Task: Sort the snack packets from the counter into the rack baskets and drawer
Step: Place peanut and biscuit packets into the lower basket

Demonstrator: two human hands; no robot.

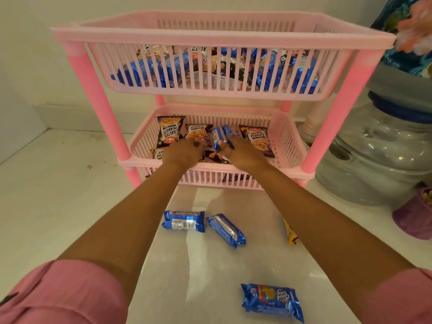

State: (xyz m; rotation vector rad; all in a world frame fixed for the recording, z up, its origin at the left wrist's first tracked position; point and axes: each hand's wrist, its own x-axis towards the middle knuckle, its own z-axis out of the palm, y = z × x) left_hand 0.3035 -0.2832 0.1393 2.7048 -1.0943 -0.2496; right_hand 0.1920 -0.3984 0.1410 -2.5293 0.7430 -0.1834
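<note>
A pink rack stands on the white counter. Its top basket (pixel 210 36) holds several blue and dark packets. Both my hands reach into the middle basket (pixel 287 139), among salted peanut packets (pixel 168 132). My right hand (pixel 240 152) grips a blue biscuit packet (pixel 218 136) held upright over the peanuts. My left hand (pixel 184 152) lies fingers-down on the packets; whether it grips one is hidden. On the counter lie two blue packets (pixel 184 221) (pixel 226 230), a yellow packet (pixel 291 235) partly behind my right arm, and a blue Good Day packet (pixel 272 301).
A bottom basket (pixel 217 181) sits under the middle one, with dark packets showing through its slats. A large clear water jar (pixel 374 148) stands right of the rack, with a purple cup (pixel 416 216) in front of it. A wall runs behind.
</note>
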